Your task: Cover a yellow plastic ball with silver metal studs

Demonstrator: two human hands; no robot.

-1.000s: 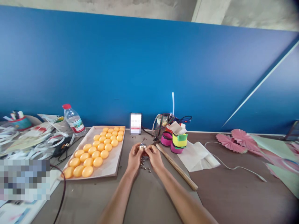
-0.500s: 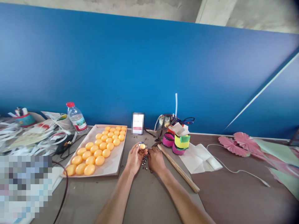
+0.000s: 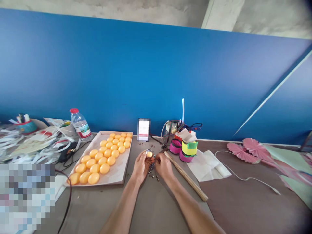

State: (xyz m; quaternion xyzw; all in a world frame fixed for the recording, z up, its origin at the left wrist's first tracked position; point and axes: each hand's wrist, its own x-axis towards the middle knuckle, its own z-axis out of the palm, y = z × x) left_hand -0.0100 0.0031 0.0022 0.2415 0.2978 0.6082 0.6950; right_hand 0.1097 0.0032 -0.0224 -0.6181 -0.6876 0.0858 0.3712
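Near the middle of the table, my left hand (image 3: 141,166) is closed around a small round orange-yellow piece (image 3: 149,154) with a dark, shiny edge. Its far side is too small to make out. Close on the right, my right hand (image 3: 163,165) has its fingers pinched together by the left fingertips. Whatever they hold, if anything, is hidden. Small shiny dark bits (image 3: 151,172) lie scattered on the table between and below the hands. To the left, a shallow white tray (image 3: 118,174) carries rows of orange balls (image 3: 104,168).
A wooden stick (image 3: 190,180) lies just right of my right hand. Behind it are magenta and yellow bands (image 3: 189,148), white paper (image 3: 212,167) and a jar (image 3: 168,131). A phone (image 3: 143,130) stands against the blue partition (image 3: 151,71). A bottle (image 3: 81,126) stands behind the tray.
My right hand has lifted slightly off the small dark bits and come up beside the left fingertips. The left hand keeps the round piece, tilted slightly differently.
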